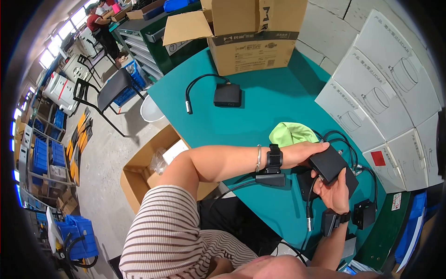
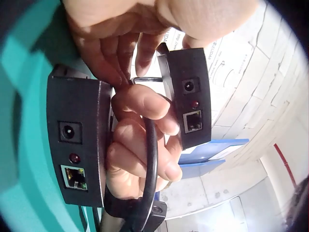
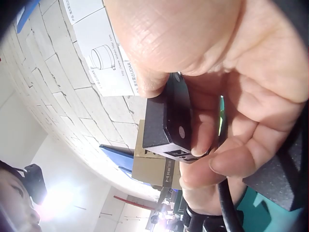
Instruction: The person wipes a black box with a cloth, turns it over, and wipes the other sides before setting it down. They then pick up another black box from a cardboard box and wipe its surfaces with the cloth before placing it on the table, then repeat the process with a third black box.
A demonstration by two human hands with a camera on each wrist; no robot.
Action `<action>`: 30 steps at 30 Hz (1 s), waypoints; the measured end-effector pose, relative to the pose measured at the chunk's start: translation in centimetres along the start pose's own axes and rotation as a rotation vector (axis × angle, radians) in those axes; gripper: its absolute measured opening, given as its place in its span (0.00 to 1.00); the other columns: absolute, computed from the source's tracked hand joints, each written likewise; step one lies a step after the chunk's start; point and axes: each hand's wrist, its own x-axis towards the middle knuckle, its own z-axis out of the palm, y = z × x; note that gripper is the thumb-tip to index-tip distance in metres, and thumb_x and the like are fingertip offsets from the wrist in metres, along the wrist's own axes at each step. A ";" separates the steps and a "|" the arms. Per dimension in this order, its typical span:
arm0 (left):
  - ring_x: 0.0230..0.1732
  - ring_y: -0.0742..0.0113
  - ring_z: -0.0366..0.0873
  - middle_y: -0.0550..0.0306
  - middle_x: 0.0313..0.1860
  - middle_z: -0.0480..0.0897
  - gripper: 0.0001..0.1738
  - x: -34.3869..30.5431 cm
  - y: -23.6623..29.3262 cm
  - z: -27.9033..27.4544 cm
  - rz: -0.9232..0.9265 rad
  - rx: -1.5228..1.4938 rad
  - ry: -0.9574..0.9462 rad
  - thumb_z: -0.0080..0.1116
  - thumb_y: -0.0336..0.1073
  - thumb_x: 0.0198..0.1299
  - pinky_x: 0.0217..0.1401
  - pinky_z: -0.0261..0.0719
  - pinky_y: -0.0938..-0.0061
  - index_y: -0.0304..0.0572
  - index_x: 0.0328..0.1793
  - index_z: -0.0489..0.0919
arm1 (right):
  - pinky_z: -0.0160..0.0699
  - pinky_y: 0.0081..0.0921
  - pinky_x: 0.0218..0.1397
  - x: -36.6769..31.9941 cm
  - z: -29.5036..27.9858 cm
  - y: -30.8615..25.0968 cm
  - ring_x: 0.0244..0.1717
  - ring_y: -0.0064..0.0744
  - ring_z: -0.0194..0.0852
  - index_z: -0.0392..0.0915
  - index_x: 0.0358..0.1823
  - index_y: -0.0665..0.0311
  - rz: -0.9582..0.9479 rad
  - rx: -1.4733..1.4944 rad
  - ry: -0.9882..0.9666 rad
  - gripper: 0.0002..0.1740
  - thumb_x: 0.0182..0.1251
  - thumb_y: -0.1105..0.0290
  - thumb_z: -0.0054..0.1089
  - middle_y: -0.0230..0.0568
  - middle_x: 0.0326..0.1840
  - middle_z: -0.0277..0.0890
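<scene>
My left hand (image 1: 297,154) and right hand (image 1: 335,194) hold a small black interface box (image 1: 329,163) between them, tilted above the table's right part. The left thumb lies along its upper edge. In the right wrist view, the right thumb (image 3: 152,84) presses one face, with fingers curled below it. The left wrist view shows a power jack, a small red light and a network socket (image 2: 194,121) on its end. A black cable (image 2: 152,164) runs past the right fingers and hangs with a metal plug (image 1: 310,224). A second such box (image 2: 79,145) lies underneath on the table.
Another black box (image 1: 227,95) with its cable lies toward the back of the green table (image 1: 195,135). White LIDAR cartons (image 1: 371,100) stack at right, beside coiled cables and a lime-green cloth (image 1: 291,134). A large cardboard box (image 1: 253,51) stands behind; an open carton (image 1: 139,179) sits at left.
</scene>
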 end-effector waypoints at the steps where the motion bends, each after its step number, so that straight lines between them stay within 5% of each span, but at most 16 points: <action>1: 0.28 0.70 0.76 0.58 0.36 0.81 0.31 -0.1 0.1 0.0 0.000 0.007 -0.002 0.34 0.60 0.73 0.38 0.75 0.75 0.38 0.52 0.76 | 0.67 0.27 0.36 0.0 0.3 -0.2 0.28 0.33 0.66 0.70 0.36 0.68 0.010 0.003 0.027 0.38 0.77 0.41 0.19 0.49 0.43 0.72; 30: 0.28 0.72 0.76 0.60 0.35 0.82 0.32 0.2 -0.3 -0.3 -0.026 0.045 0.020 0.34 0.61 0.72 0.38 0.73 0.76 0.40 0.47 0.78 | 0.66 0.27 0.33 0.1 0.0 0.1 0.27 0.31 0.66 0.71 0.43 0.69 -0.019 0.004 0.013 0.37 0.78 0.42 0.20 0.48 0.43 0.73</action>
